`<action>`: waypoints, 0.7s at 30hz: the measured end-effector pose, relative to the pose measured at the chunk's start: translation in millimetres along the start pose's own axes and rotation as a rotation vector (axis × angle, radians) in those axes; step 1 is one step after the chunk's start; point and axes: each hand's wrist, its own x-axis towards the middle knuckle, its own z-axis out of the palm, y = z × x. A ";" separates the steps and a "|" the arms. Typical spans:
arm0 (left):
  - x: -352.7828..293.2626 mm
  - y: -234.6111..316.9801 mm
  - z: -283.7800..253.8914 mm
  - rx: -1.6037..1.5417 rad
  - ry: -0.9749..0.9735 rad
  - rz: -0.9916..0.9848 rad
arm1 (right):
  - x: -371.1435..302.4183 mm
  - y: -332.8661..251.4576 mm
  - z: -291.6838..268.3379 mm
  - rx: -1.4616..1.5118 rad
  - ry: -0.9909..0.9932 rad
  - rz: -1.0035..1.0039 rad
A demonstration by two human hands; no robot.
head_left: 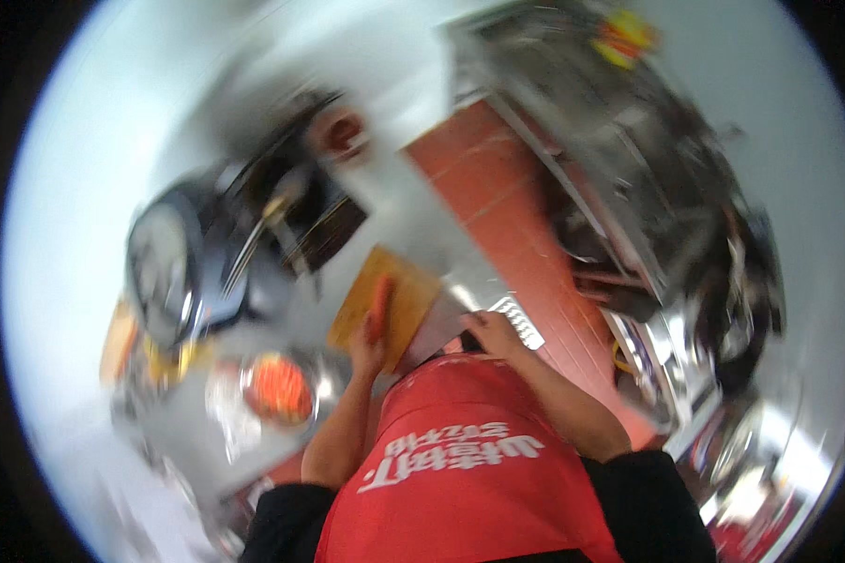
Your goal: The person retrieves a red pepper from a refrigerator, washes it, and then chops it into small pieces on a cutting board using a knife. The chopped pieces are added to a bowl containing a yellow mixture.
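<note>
A: Head view, blurred from motion. Take the wooden cutting board (385,302) as the landmark. What lies on it?

B: A carrot (379,307), lengthwise along the board's middle. Its long axis runs from the near end by the person's body up and slightly right, toward the far end of the board. I can't tell which end is the tip.

A: And the hands?

B: The left hand (368,349) sits at the board's near edge, fingers closed around the carrot's near end, probably pinning it so it won't roll. The right hand (494,330) is to the right of the board, wrapped on the handle of a broad cleaver (446,324) whose flat blade lies just beside the board's right edge.

A: Anything else around?

B: Left of and nearer than the board, a metal bowl (280,387) of orange pieces. Beyond the board's left side, dark pans. To its right, red tiled floor (507,216).
</note>
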 end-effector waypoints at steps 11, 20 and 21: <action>-50.7 21.2 17.7 0.045 0.355 -0.321 | 10.4 -30.8 20.2 -0.573 -0.352 -0.134; -38.6 24.1 -0.2 -0.033 0.333 -0.363 | 33.6 -41.0 34.7 -0.593 -0.392 -0.160; -39.0 23.7 -2.0 -0.019 0.309 -0.369 | 31.4 -42.4 36.8 -0.586 -0.394 -0.174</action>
